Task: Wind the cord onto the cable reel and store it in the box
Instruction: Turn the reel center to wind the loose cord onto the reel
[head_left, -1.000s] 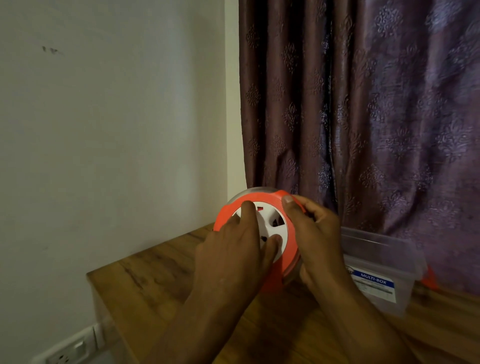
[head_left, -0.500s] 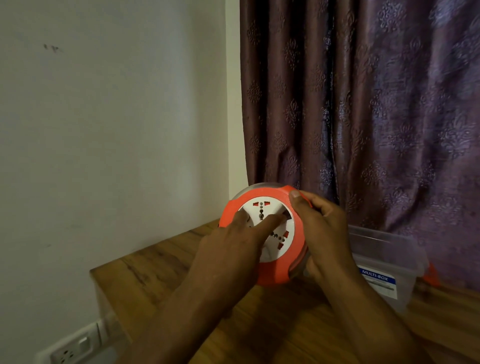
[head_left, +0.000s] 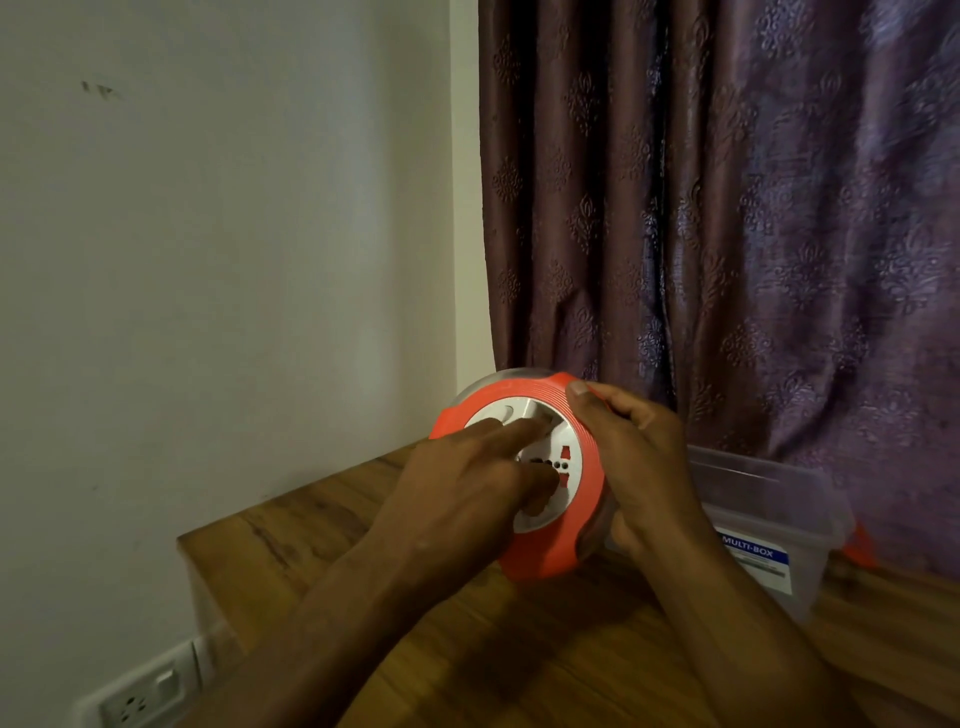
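Note:
An orange cable reel with a white socket face is held upright above the wooden table. My right hand grips its right rim, thumb on the upper orange edge. My left hand lies across the white face, its fingers pushed into the dial's recesses. The cord is hidden from view. A clear plastic box labelled MULTI-BOX stands on the table just right of the reel, open at the top.
A dark patterned curtain hangs behind the table and box. A plain wall is at the left, with a wall socket low down. The table's left edge is close to the wall.
My left hand has turned the white dial, so the socket holes have rotated. The reel has stayed in my right hand at about the same place.

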